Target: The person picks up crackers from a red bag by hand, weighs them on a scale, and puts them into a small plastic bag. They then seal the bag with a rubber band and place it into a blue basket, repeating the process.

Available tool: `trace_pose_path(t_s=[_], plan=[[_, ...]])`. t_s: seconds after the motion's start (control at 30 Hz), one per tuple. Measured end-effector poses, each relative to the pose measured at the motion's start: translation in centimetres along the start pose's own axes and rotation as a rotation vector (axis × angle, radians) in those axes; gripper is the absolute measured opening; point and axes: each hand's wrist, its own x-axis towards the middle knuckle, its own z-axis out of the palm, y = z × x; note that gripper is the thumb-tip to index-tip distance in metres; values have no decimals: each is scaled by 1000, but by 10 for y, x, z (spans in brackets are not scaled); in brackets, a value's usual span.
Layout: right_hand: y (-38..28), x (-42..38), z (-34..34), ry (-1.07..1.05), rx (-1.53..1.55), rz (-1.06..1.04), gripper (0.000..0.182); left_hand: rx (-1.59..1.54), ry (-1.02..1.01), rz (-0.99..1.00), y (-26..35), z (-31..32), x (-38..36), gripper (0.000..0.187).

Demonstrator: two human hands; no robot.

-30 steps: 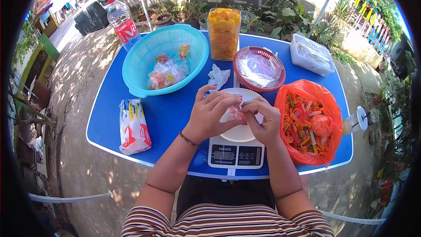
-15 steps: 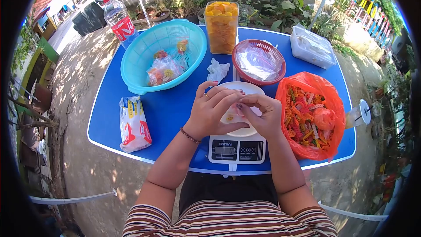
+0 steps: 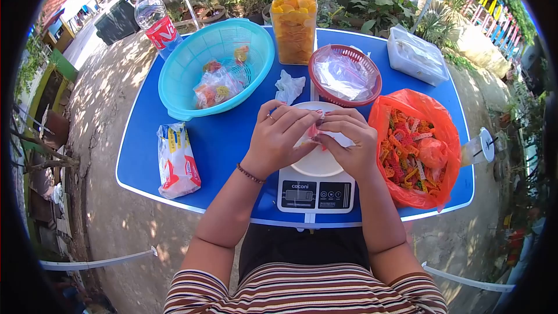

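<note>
Between my fingers is a small clear plastic bag (image 3: 314, 131) with reddish snack pieces showing through it; much of it is hidden. My left hand (image 3: 281, 139) closes on its left side and my right hand (image 3: 350, 142) pinches its right side near the top. Both hands hover over a white plate (image 3: 318, 168), which rests on a white kitchen scale (image 3: 343, 204) with a black front panel. To the right of my right hand sits an open orange plastic bag (image 3: 450, 134) full of colourful ridged snacks (image 3: 407, 151).
A turquoise basket (image 3: 174, 75) holds several filled bags. Behind the plate, a red basket (image 3: 375, 84) contains clear plastic bags. Around them on the blue table (image 3: 232, 139) stand a chip-filled tub (image 3: 294, 35), lidded container (image 3: 417, 55), bottle (image 3: 160, 29), tissue pack (image 3: 176, 160) and drink cup (image 3: 478, 148).
Both hands have shifted their fingers and risen slightly off the plate, with the small bag now held more upright between them. The whole view has tilted a little.
</note>
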Motion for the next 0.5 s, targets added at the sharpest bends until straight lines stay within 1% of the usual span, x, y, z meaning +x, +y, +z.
trace_pose_path(t_s=[0.07, 0.17, 0.27, 0.37, 0.4, 0.5], plan=[[-3, 2, -1, 27, -4, 17, 24, 11, 12, -16, 0, -1, 1, 56], [-1, -3, 0, 143, 24, 252, 21, 100, 65, -149, -1, -2, 3, 52], [0, -3, -5, -66, -293, 209, 19, 182, 114, -268, -4, -3, 6, 52], [-4, -7, -1, -270, -393, 232, 18, 226, 114, -298, -7, 0, 4, 54], [-3, -8, 0, -295, -387, 230, 23, 223, 108, -297, -7, 0, 4, 55], [0, -8, 1, -272, -355, 217, 30, 212, 96, -297, -6, 2, 4, 55]])
